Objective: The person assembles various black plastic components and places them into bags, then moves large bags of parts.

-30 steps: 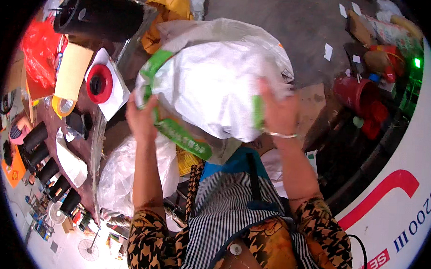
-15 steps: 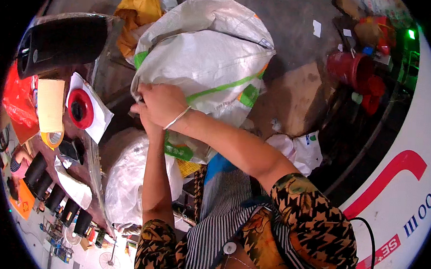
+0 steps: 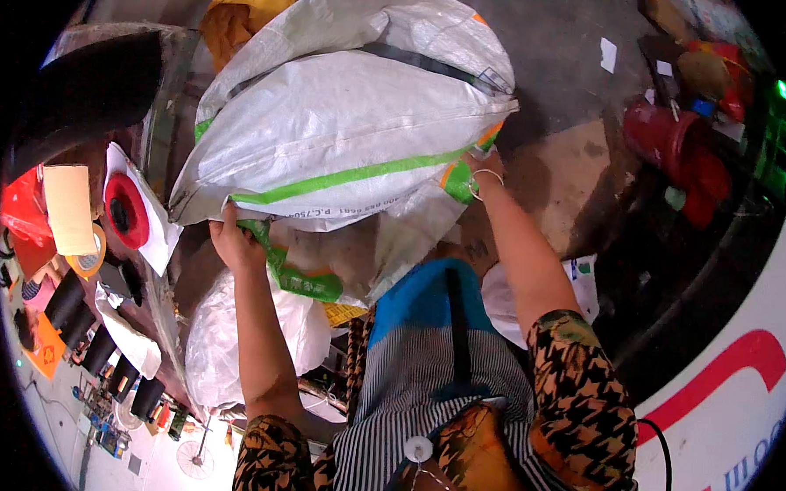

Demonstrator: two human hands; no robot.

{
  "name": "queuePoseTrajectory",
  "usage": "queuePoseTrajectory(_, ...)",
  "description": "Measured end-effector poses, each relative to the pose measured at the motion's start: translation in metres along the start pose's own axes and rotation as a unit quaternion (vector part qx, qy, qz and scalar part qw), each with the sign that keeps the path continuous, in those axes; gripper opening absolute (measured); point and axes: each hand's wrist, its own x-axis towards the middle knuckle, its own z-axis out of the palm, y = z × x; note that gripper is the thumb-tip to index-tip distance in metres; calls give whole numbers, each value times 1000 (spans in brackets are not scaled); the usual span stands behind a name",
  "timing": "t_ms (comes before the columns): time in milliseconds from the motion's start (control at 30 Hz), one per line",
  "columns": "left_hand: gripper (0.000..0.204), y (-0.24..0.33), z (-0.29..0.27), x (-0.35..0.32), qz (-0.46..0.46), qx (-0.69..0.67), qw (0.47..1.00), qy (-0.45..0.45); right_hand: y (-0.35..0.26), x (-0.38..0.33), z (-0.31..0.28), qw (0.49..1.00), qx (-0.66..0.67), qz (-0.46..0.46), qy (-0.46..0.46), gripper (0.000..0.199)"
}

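Pinches the near left edge of a creased white woven-plastic sack (image 3: 327, 137) between bent fingers and thumb of the left hand (image 3: 238, 246). Grips its right corner in the right hand (image 3: 485, 174) with curled, partly hidden fingers. Holds it broad and rounded beyond a striped cloth apron (image 3: 414, 356). Has a filmy, crumpled plastic bag (image 3: 253, 340) near left, a round red ring (image 3: 140, 201) farther left, a dull-red bucket (image 3: 656, 137) far right.
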Motion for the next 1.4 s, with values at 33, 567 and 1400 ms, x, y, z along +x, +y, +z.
queuePoseTrajectory(33,25,-1,-1,2,2,4,1000,-11,7,12,23,1000,-3,19,21,49)
queuePoseTrajectory(567,27,-18,-20,8,13,89,996,-24,91,-70,-177,940,275,-55,194,18)
queuePoseTrajectory(1400,36,32,3,-4,-32,-64,997,-11,-111,39,-456,897,-34,-321,303,26)
